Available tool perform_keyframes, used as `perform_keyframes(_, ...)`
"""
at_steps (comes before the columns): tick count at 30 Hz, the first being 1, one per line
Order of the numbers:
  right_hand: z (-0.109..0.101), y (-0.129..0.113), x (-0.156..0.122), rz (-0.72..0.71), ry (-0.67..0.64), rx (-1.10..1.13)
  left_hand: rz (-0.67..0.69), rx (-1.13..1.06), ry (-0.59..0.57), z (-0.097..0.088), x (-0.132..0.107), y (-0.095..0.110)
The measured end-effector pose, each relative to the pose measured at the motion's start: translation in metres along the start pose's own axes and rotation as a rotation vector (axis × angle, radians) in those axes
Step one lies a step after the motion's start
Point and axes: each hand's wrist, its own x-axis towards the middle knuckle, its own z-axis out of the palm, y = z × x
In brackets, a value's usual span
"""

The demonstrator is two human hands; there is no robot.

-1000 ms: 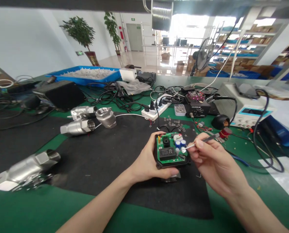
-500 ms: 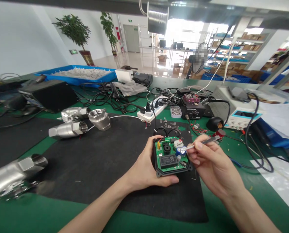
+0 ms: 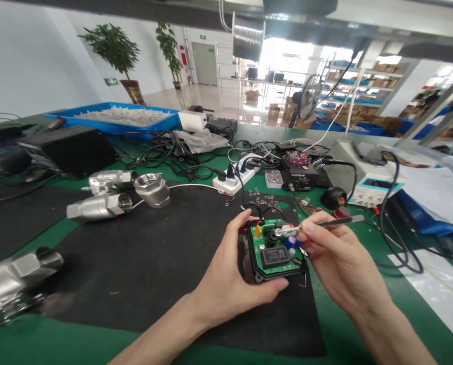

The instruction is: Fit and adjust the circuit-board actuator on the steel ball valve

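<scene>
My left hand (image 3: 230, 274) is wrapped round a black square housing (image 3: 259, 276) with a green circuit board (image 3: 257, 247) inside. The housing is tilted, board side towards me. On the board are a black rectangular module (image 3: 275, 256), a round black part (image 3: 272, 238), a yellow part (image 3: 258, 231) and a blue capacitor (image 3: 290, 243). In a pinch grip, my right hand (image 3: 330, 253) holds metal tweezers (image 3: 336, 221) over the board's upper part. Their tip is near the round black part; a small shiny piece seems to be there, too small to name.
Steel valve bodies (image 3: 99, 205) lie on the black mat (image 3: 153, 279) at left. Behind the housing are scattered small rings (image 3: 266, 200), a white power strip (image 3: 236, 175) and a dish of small metal parts (image 3: 274, 178). A power supply (image 3: 374, 177) and cables stand at right.
The tweezer tip has moved left and up, from the blue capacitor towards the round black part. My left hand has turned and tilted the housing, showing more of its left side.
</scene>
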Motion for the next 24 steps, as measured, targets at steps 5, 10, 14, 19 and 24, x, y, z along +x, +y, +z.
perform_keyframes(5, -0.001, -0.002, 0.0, 0.051, 0.011, 0.013, 0.052, 0.027, 0.043, -0.003, -0.003, -0.002)
perform_keyframes(10, -0.002, -0.003, -0.011, 0.055, -0.046, 0.084, 0.286, 0.02, 0.051, 0.0, -0.007, -0.003)
perform_keyframes(14, -0.005, -0.001, -0.02, 0.063, -0.081, 0.129, 0.429, -0.034, 0.083, 0.005, -0.005, -0.008)
perform_keyframes(19, -0.007, 0.006, -0.021, 0.075, -0.059, 0.101, 0.437, -0.057, 0.054, 0.004, 0.001, -0.014)
perform_keyframes(24, -0.006, 0.014, -0.024, 0.073, -0.054, 0.069, 0.496, 0.023, 0.054, -0.002, 0.003, -0.013)
